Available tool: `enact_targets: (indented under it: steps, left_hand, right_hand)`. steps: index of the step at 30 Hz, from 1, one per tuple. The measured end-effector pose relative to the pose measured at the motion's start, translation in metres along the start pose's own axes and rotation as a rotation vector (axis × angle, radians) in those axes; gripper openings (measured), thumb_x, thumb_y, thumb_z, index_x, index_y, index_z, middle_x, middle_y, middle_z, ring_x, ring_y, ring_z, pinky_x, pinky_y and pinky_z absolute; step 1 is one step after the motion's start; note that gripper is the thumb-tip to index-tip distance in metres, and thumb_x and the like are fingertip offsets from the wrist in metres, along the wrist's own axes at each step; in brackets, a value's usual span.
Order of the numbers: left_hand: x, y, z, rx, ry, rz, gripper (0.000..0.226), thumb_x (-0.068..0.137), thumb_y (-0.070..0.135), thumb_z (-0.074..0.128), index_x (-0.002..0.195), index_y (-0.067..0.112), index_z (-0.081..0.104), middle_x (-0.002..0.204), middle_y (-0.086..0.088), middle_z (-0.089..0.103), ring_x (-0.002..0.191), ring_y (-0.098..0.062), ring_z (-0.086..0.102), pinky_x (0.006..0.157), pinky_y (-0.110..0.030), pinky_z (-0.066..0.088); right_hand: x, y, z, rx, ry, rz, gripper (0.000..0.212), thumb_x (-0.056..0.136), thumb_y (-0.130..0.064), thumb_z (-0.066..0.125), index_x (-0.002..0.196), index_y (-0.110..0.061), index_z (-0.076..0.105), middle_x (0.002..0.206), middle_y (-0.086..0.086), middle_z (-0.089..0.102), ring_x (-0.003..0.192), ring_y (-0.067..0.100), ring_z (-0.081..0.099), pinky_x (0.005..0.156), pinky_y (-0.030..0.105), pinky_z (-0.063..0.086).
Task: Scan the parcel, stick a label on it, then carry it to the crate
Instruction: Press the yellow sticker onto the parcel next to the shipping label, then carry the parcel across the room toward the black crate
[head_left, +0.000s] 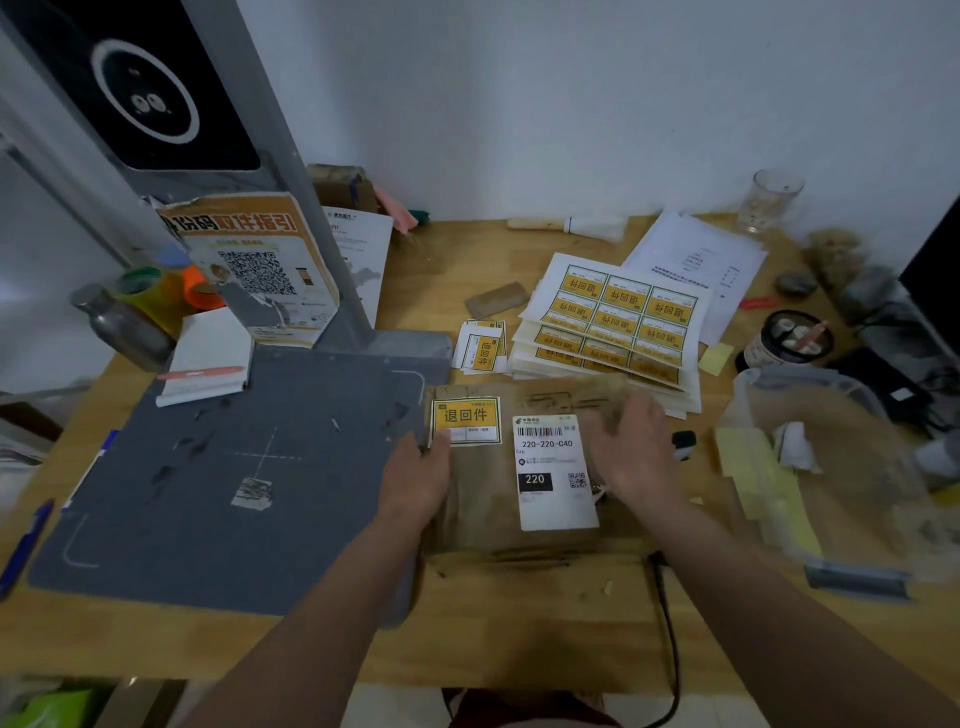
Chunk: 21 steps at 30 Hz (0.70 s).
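A flat brown paper parcel (483, 514) lies on the wooden desk (519, 634), just right of the grey scanner mat (234, 488). On its top sit a yellow label (466, 421) at the upper left and a white shipping label (553, 470) with a barcode in the middle. My left hand (415, 478) rests on the parcel's left edge, fingertips touching the yellow label's lower corner. My right hand (636, 452) hovers blurred over the parcel's right side, fingers spread, and I cannot tell whether it touches. No crate is in view.
Sheets of yellow labels (613, 317) and a few cut labels (480, 345) lie behind the parcel. The scanner post (311, 218) rises at the back left. A clear plastic box (821, 467) stands at the right, and a black cable (670, 639) runs off the front edge.
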<state>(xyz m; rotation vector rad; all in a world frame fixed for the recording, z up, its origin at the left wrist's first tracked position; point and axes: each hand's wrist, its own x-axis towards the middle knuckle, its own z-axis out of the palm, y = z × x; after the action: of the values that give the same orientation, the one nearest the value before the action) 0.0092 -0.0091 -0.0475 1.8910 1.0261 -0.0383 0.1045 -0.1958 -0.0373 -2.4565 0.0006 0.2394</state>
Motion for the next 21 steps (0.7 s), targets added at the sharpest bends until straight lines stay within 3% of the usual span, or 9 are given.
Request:
enact_targets:
  steps: [5,7,9,14,16,19,21]
  left_hand:
    - [-0.001,0.002,0.007,0.018,-0.050,-0.063,0.046,0.099,0.040,0.031,0.130,0.012,0.051,0.131,-0.013,0.056,0.118,-0.031,0.052,0.101,-0.043,0.041]
    - [0.000,0.002,0.008,0.026,-0.043,-0.089,0.045,0.099,0.038,0.031,0.132,0.013,0.047,0.133,-0.012,0.054,0.120,-0.031,0.050,0.100,-0.042,0.039]
    - [0.001,0.002,0.007,0.009,-0.050,-0.115,0.045,0.099,0.039,0.031,0.134,0.015,0.045,0.135,-0.012,0.052,0.122,-0.032,0.048,0.103,-0.045,0.039]
    - [0.000,0.002,0.010,-0.062,-0.061,-0.181,0.049,0.097,0.045,0.033,0.137,0.017,0.042,0.139,-0.011,0.049,0.125,-0.033,0.046,0.105,-0.049,0.037]
    - [-0.002,0.000,0.011,-0.129,-0.054,-0.229,0.054,0.095,0.049,0.036,0.136,0.015,0.044,0.138,-0.012,0.050,0.125,-0.033,0.047,0.105,-0.047,0.038]
    - [-0.006,0.001,0.010,-0.195,-0.081,-0.285,0.058,0.094,0.055,0.035,0.129,0.013,0.053,0.131,-0.014,0.056,0.118,-0.033,0.053,0.103,-0.046,0.041]
    - [-0.010,0.005,0.010,-0.225,-0.090,-0.284,0.062,0.091,0.061,0.034,0.128,0.016,0.055,0.130,-0.012,0.058,0.118,-0.033,0.054,0.103,-0.049,0.041]
  right_hand:
    - [0.000,0.013,-0.005,0.083,-0.068,0.126,0.048,0.091,-0.035,0.051,0.128,-0.007,0.039,0.112,0.011,0.060,0.094,0.029,0.061,0.079,0.049,0.053]
    - [0.004,0.012,-0.006,0.081,-0.086,0.165,0.044,0.092,-0.036,0.049,0.123,-0.005,0.042,0.091,0.007,0.062,0.071,0.022,0.062,0.063,0.040,0.052]
    - [0.008,0.012,-0.006,0.089,-0.104,0.186,0.038,0.092,-0.034,0.049,0.115,-0.003,0.048,0.078,0.005,0.060,0.061,0.018,0.058,0.053,0.032,0.045]
    - [0.015,0.021,-0.014,0.168,-0.063,0.127,0.025,0.092,-0.028,0.050,0.102,-0.010,0.063,0.098,0.010,0.068,0.068,0.012,0.052,0.071,0.035,0.045]
    - [0.015,0.029,-0.022,0.287,-0.063,0.144,0.031,0.092,-0.028,0.051,0.116,-0.013,0.064,0.117,0.009,0.065,0.084,0.015,0.055,0.080,0.034,0.044]
    - [0.009,0.038,-0.021,0.423,-0.168,0.214,0.049,0.091,-0.041,0.053,0.135,-0.018,0.050,0.139,0.008,0.050,0.119,0.027,0.050,0.096,0.041,0.042]
    - [0.006,0.038,-0.019,0.481,-0.240,0.278,0.063,0.087,-0.048,0.056,0.141,-0.020,0.041,0.144,0.008,0.044,0.125,0.031,0.046,0.099,0.043,0.040]
